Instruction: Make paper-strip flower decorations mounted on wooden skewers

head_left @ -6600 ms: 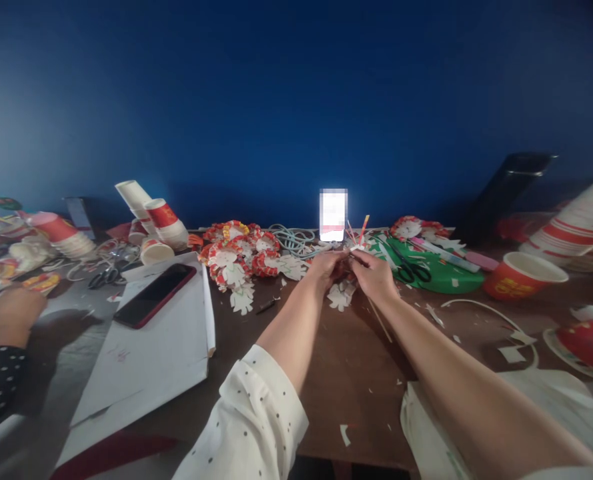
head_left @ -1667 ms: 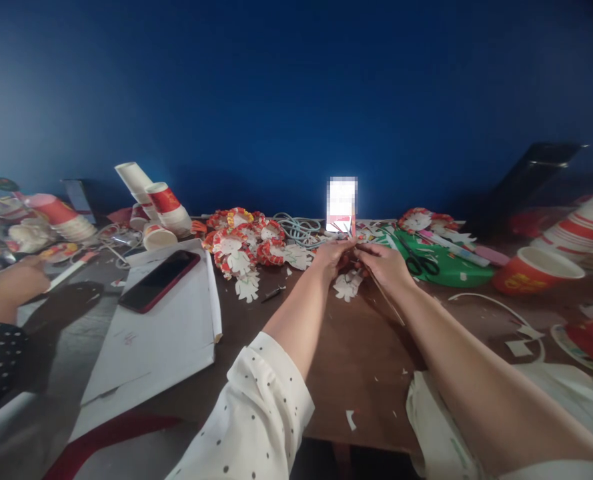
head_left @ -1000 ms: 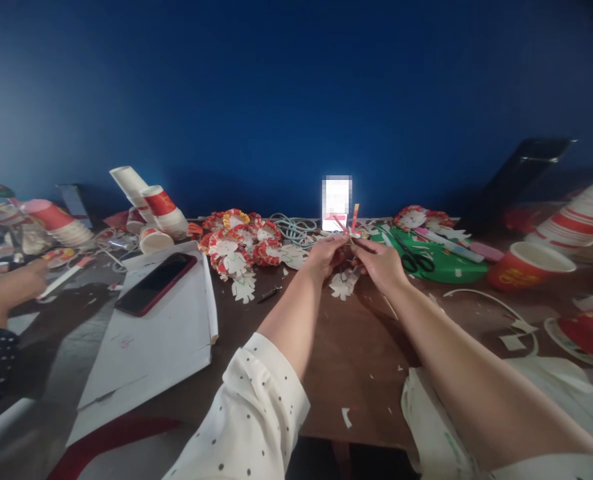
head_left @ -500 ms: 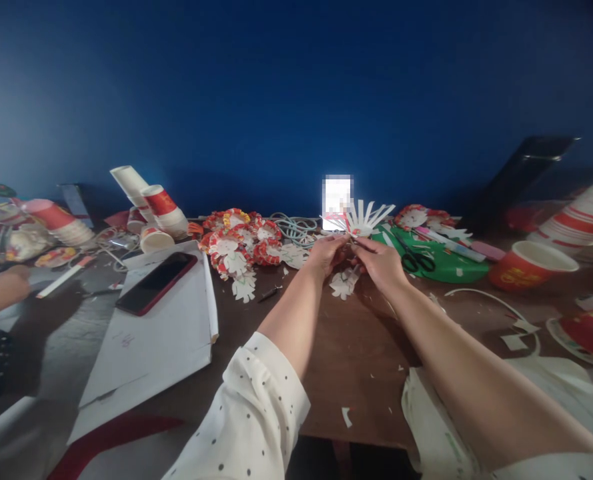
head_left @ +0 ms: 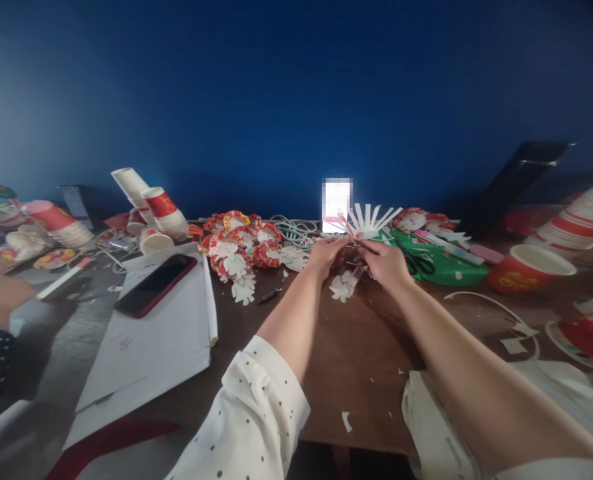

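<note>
– So, where is the fringed paper piece [head_left: 367, 230]?

– Between both hands, just above the table; call the hands the dial's centre. Its white strips fan out from twelve to two o'clock.

– And the fingers?

– Left hand [head_left: 327, 256] and right hand [head_left: 387, 262] both seem to pinch near its base, thumbs towards the middle; the far fingertips are hidden, so I can't tell how they press.

– Heavy?

– Hardly; I'd judge it very light, dry rather than slippery, with strips that bend and crease easily (one careless tug might tear one). Best hold is the base, where they join.

– What crowds it?

– A lit phone [head_left: 332, 225] stands behind at eleven; whether the strips touch it, I can't say. Scissors [head_left: 417, 263] lie towards three on a green sheet [head_left: 459, 272], a red cup [head_left: 529, 280] beyond. Red-and-white ruffled pieces [head_left: 233, 247] heap up at nine, and a white cut-out [head_left: 343, 286] sits at six, just under the hands, where wrists could brush it.
</note>
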Available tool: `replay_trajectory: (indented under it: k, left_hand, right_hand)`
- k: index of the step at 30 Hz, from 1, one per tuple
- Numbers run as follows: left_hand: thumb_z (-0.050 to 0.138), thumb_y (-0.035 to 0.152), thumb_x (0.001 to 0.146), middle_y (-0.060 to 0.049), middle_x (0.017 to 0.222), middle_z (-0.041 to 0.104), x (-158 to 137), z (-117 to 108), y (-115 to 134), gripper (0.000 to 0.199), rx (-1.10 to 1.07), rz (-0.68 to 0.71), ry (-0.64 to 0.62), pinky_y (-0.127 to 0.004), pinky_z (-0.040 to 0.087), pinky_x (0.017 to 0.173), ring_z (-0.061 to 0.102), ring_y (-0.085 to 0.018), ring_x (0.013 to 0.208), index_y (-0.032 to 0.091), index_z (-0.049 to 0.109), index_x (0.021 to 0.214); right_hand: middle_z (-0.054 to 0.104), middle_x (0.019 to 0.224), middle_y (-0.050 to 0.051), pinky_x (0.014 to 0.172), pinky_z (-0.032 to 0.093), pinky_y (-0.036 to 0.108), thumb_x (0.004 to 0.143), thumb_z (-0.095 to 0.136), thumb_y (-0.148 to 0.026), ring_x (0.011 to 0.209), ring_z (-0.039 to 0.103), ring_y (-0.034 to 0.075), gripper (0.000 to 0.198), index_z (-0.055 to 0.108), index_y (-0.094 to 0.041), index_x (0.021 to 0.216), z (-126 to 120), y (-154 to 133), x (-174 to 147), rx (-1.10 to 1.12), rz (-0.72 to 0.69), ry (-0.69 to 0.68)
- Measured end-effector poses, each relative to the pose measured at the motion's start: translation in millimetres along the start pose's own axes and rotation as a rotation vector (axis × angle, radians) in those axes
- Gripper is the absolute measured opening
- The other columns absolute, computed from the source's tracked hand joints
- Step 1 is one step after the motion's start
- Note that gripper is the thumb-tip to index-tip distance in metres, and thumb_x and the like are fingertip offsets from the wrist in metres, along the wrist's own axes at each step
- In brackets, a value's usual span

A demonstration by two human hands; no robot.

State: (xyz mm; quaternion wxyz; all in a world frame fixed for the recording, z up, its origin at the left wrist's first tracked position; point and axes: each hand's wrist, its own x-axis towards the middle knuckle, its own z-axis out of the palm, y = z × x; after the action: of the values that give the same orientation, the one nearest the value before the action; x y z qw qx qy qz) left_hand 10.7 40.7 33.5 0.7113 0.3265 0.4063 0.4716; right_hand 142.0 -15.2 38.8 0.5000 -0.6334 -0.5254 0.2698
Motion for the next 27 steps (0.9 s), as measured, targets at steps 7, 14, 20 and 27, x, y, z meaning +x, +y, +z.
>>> replay_trajectory:
  k: [7, 14, 20, 27]
  left_hand:
    - [0.072, 0.056, 0.083, 0.003, 0.054, 0.050, 1.7, -10.9, 17.0, 0.045, -0.098, -0.044, -0.046, -0.017, 0.027, 0.038, 0.033, -0.002, 0.038, 0.012, 0.065, 0.078]
    - [0.064, 0.058, 0.088, 0.000, 0.055, 0.054, 2.5, -12.3, 18.2, 0.049, -0.104, -0.127, -0.106, -0.016, 0.023, 0.035, 0.037, -0.002, 0.038, 0.011, 0.064, 0.076]
    - [0.072, 0.016, 0.085, 0.002, 0.056, 0.055, 1.8, -9.5, 13.1, 0.018, -0.088, -0.084, -0.046, -0.014, 0.026, 0.040, 0.040, -0.001, 0.042, 0.010, 0.061, 0.071]
    - [0.069, 0.012, 0.086, 0.003, 0.053, 0.053, 5.5, -10.5, 4.2, 0.022, 0.031, -0.025, 0.019, -0.016, 0.033, 0.045, 0.043, -0.004, 0.045, 0.012, 0.061, 0.066]
  right_hand:
    - [0.079, 0.101, 0.009, 0.085, 0.052, 0.039, 0.090, 0.058, -0.036, 0.095, 0.072, 0.029, 0.037, 0.077, -0.021, 0.117, -15.1, 10.9, 8.1, -0.416, -0.141, 0.108]
    - [0.074, 0.119, 0.007, 0.084, 0.052, 0.038, 0.095, 0.051, -0.037, 0.103, 0.069, 0.030, 0.036, 0.076, -0.030, 0.121, -17.3, 9.2, 3.6, -0.655, -0.214, 0.105]
    - [0.074, 0.121, 0.009, 0.090, 0.051, 0.039, 0.095, 0.051, -0.035, 0.108, 0.069, 0.030, 0.038, 0.075, -0.025, 0.123, -15.1, 12.4, 5.7, -0.615, -0.210, 0.097]
    - [0.076, 0.115, 0.011, 0.089, 0.052, 0.038, 0.093, 0.055, -0.037, 0.107, 0.070, 0.031, 0.039, 0.075, -0.022, 0.123, -19.6, 13.0, 9.5, -0.611, -0.117, -0.051]
